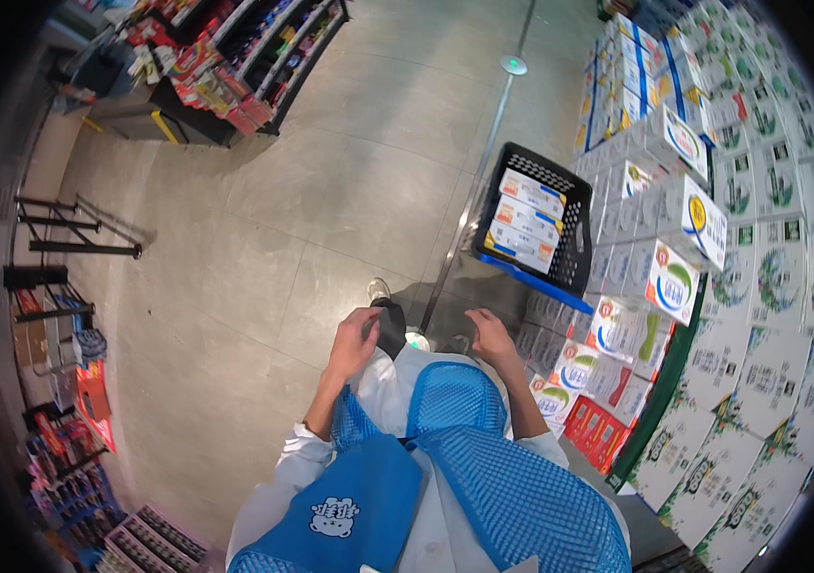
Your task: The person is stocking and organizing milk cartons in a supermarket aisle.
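Note:
My left hand (pixel 356 344) is held in front of my body over the floor, its fingers loosely curled with nothing seen in them. On the other side of my blue mesh vest (pixel 457 401), my right hand (pixel 490 334) hangs free, thumb and fingers slightly bent and touching nothing. A black plastic shopping basket (pixel 578 240) with a blue edge stands ahead to the right, beyond my right hand. Several white cartons (pixel 527 222) with blue and yellow corners lie side by side in it. Beside the basket rise stacked white milk cartons (pixel 672 279).
More cartons (pixel 772 265) form a tall wall at the far right. A display rack (pixel 285 64) and a counter (pixel 142 118) with goods stand at the upper left. Black metal rails (pixel 77 247) and small shelves of goods (pixel 77 487) line the left. A metal floor strip (pixel 482 172) runs ahead.

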Demonstrator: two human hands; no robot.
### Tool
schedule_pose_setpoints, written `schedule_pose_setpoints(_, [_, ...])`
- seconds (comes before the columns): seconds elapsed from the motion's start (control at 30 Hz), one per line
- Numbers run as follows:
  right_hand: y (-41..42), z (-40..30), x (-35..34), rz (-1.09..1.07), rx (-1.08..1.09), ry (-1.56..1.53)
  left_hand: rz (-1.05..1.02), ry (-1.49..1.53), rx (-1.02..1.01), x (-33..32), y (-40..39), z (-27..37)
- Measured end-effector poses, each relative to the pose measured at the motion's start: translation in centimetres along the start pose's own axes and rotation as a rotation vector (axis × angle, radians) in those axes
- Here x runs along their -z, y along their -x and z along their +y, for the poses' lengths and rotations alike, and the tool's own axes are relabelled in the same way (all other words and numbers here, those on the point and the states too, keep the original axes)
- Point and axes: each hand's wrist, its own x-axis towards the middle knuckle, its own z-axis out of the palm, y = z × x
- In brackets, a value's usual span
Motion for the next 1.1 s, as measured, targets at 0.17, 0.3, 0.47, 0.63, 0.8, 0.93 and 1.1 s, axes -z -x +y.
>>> schedule_pose_setpoints(0.17, [-8.1, -4.3, -2.1, -0.103, -0.045, 0.085, 0.281, -0.13, -0.084, 5.3, -3.6, -3.0])
schedule_pose_setpoints(0.3, [-13.7, -9.7, -4.8, 0.066, -0.087, -0.075, 0.33, 0.256, 0.173, 8.9, -6.0, -7.6])
schedule_pose_setpoints(0.47, [-18.1, -14.0, -5.1, 0.083, -0.09, -0.109, 0.203, 0.239, 0.184, 13.0, -10.0, -8.7])
schedule_pose_setpoints(0.63, [-22.8, -15.4, -4.5, 0.228, 0.013, -0.128, 0.183, 0.271, 0.167, 14.3, -15.5, -7.5])
schedule_pose_setpoints(0.8, [-28.9, -14.7, -3.6, 0.342, 0.097, -0.146, 0.083, 0.2, 0.218, 15.6, -22.2, -5.2])
schedule_pose_setpoints(0.93, [-34.9, -13.3, -2.7, 0.291, 0.084, -0.237, 0.078, 0.14, 0.196, 16.3, -28.5, -4.8])
schedule_pose_setpoints(1.1, [-43.0, -16.0, 2.3, 0.249, -0.016, -0.392, 0.073, 0.089, 0.084, 18.1, -37.0, -2.8])
